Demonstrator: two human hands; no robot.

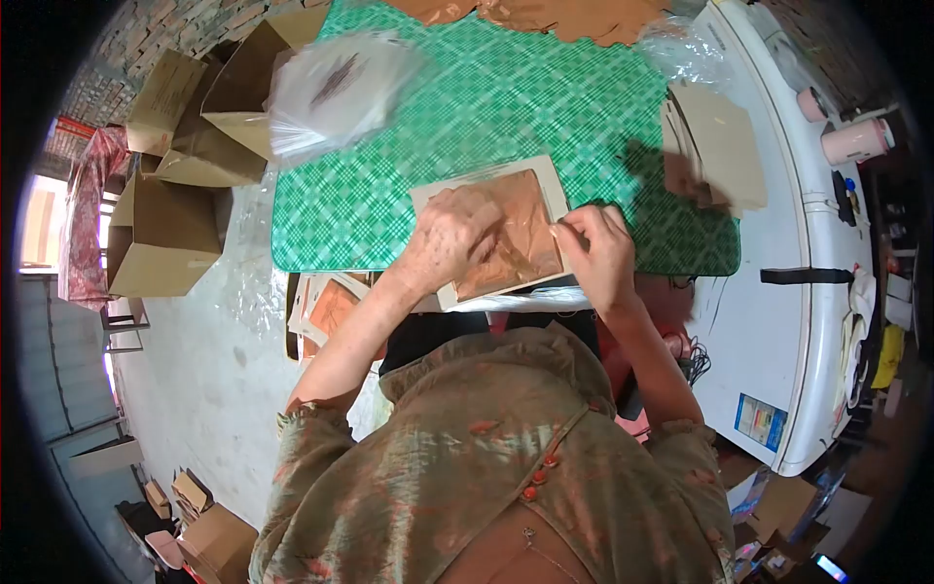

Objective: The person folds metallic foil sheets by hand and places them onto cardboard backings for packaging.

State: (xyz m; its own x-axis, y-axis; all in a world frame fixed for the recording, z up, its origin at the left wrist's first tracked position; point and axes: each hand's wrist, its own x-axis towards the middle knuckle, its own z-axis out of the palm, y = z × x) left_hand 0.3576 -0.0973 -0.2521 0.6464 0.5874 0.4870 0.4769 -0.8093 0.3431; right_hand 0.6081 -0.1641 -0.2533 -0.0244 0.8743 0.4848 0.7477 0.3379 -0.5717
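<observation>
A copper-brown piece of thin, creased fabric (530,219) lies folded in a rough square on a pale cardboard sheet (439,187) at the table's near edge. Over the fabric's left half, my left hand (453,234) is closed, its bent fingers pinching at the cloth; the fingertips are partly hidden. My right hand (598,249) is beside the sheet's right edge, thumb and forefinger pressed together there. Whatever is between those fingertips is too small to make out.
A green checked cloth (506,107) covers the table. Clear plastic sleeves (341,92) are piled at its back left, grey-brown card sheets (720,146) at its right. Brown fabric (564,18) lies at the far edge. Open cardboard boxes (170,229) stand left; a white appliance (759,292) stands right.
</observation>
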